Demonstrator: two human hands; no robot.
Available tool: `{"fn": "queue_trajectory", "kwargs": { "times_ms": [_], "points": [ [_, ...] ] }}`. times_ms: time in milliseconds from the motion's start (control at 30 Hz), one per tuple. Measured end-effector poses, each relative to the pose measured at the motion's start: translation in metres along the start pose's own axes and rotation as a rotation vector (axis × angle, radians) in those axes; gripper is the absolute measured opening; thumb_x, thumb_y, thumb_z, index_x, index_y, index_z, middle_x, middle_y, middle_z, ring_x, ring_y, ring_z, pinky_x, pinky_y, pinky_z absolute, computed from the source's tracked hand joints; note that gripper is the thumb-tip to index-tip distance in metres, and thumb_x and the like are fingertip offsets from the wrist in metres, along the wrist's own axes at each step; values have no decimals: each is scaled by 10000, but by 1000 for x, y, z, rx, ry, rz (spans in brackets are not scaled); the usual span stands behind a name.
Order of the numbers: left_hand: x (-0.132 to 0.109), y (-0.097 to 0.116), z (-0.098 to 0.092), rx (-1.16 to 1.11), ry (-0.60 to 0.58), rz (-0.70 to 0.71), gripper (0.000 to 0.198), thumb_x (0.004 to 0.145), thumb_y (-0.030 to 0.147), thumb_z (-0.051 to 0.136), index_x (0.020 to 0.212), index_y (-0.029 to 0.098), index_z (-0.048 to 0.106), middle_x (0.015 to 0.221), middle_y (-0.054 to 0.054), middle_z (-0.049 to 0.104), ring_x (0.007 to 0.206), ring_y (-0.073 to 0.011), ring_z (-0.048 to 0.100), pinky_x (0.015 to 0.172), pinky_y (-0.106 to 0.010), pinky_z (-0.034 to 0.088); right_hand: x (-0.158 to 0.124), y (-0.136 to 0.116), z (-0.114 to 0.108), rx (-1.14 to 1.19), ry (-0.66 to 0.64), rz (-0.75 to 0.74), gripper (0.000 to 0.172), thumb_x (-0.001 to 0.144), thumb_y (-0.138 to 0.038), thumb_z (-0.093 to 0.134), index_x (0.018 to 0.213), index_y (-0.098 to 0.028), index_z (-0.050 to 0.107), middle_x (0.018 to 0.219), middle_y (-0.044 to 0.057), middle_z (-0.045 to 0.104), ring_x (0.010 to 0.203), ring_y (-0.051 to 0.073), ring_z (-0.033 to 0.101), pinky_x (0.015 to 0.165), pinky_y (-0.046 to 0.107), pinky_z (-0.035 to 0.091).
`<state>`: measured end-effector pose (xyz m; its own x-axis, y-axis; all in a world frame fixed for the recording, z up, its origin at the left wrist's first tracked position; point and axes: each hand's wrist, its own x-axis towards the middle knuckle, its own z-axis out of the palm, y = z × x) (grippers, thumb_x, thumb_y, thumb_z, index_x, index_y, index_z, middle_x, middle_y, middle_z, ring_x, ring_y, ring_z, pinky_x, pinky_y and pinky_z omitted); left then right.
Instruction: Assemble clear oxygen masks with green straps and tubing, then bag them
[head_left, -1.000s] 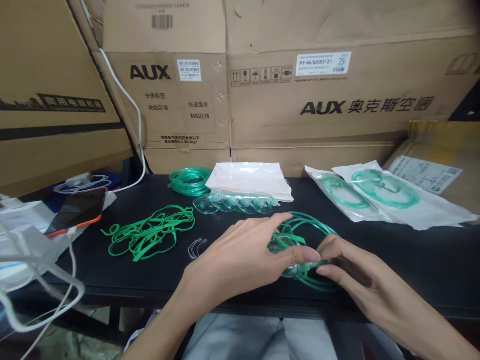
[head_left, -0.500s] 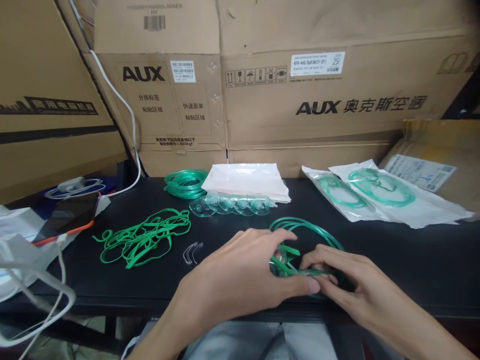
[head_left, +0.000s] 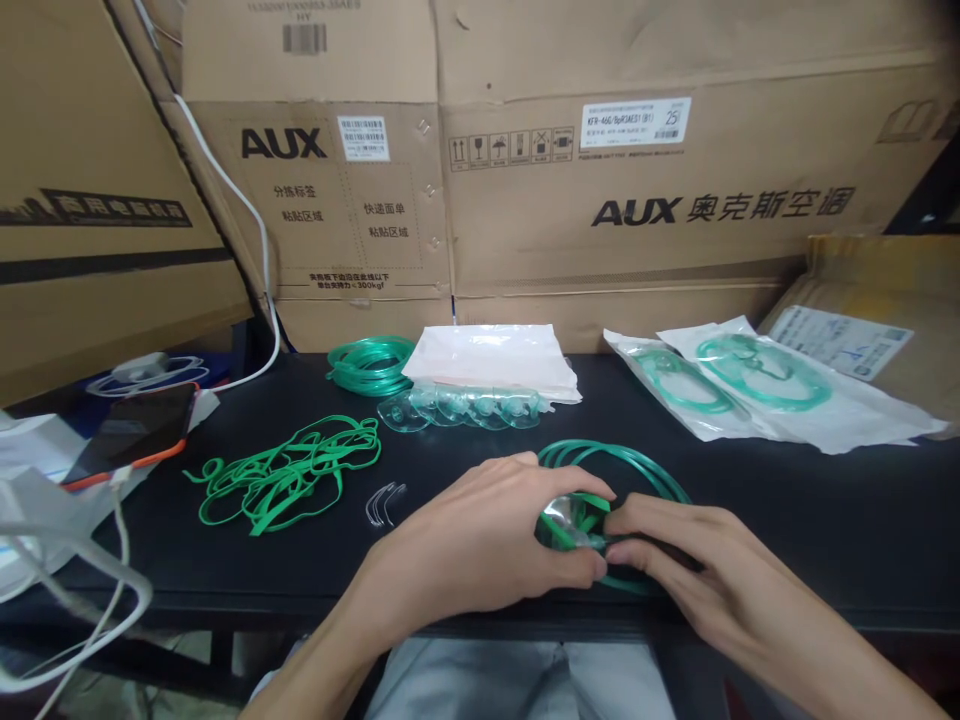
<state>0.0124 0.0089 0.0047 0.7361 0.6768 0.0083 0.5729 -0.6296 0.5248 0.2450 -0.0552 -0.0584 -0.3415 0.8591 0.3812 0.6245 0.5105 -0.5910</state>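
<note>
My left hand [head_left: 495, 535] curls around a clear oxygen mask [head_left: 564, 518] with green elastic strap on it, thumb below and fingers above. My right hand [head_left: 667, 550] is closed at the mask's right end, thumb and fingertips pinched together; what lies between them is mostly hidden. Behind and beneath both hands lies a coil of green tubing [head_left: 637, 462]. Several clear green mask shells [head_left: 465, 408] stand in a row farther back. To the left are a tangle of green elastic straps [head_left: 292, 470] and a few thin metal strips [head_left: 385, 505].
Another green tubing coil [head_left: 371, 365] lies beside a stack of white bags [head_left: 491, 355]. Packed masks in bags [head_left: 757, 380] sit at the right. A phone [head_left: 139, 430] and white cables [head_left: 82, 570] occupy the left. Cardboard boxes [head_left: 525, 230] wall the back of the black table [head_left: 247, 575].
My right hand has moved slightly left, closer to my left thumb. The strap end that stretched between the hands now lies bunched at the mask.
</note>
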Motion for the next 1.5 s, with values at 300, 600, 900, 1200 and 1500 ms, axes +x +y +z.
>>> {"fn": "queue_trajectory", "kwargs": {
  "times_ms": [300, 600, 900, 1200, 1500],
  "points": [
    [-29, -25, -39, 75, 212, -36, 426, 956, 460, 752, 1379, 476, 710, 1309, 61, 757, 1276, -255, 674, 1032, -335, 526, 4, 5, -11, -132, -18, 128, 418, 1138, -439, 444, 791, -250, 579, 738, -13, 615, 673, 169, 593, 664, 282, 469],
    [-10, -28, -16, 133, 201, -81, 671, 962, 699, 677, 1537, 364, 587, 1566, -43, 598, 1472, -337, 517, 1186, -474, 432, -1, 8, -1, -175, 83, 106, 198, 1086, -438, 608, 1163, -289, 712, 1053, 28, 734, 902, 186, 726, 711, 256, 530],
    [11, -11, -1, 255, 349, 240, 226, 1118, 315, 571, 1169, 200, 759, 1196, -28, 733, 1179, -236, 615, 1074, -393, 467, -5, 9, 0, -388, 224, -137, 140, 1069, -252, 607, 1069, -284, 744, 1081, 78, 682, 975, 234, 680, 808, 341, 567],
    [43, 9, -1, 597, 116, 181, 285, 1099, 317, 579, 1087, 92, 753, 1137, -159, 732, 1112, -343, 694, 989, -463, 537, -14, 21, 2, -363, 139, -66, 204, 1101, -280, 558, 1130, -281, 760, 1127, 70, 710, 942, 216, 726, 808, 329, 612],
    [74, 26, -8, 562, -5, 83, 353, 943, 433, 653, 859, 121, 796, 880, -176, 777, 908, -373, 772, 775, -430, 583, -12, 10, -2, -247, 112, -36, 189, 1107, -324, 581, 1015, -267, 736, 1041, 41, 715, 933, 188, 734, 820, 270, 575]
  ]
}}
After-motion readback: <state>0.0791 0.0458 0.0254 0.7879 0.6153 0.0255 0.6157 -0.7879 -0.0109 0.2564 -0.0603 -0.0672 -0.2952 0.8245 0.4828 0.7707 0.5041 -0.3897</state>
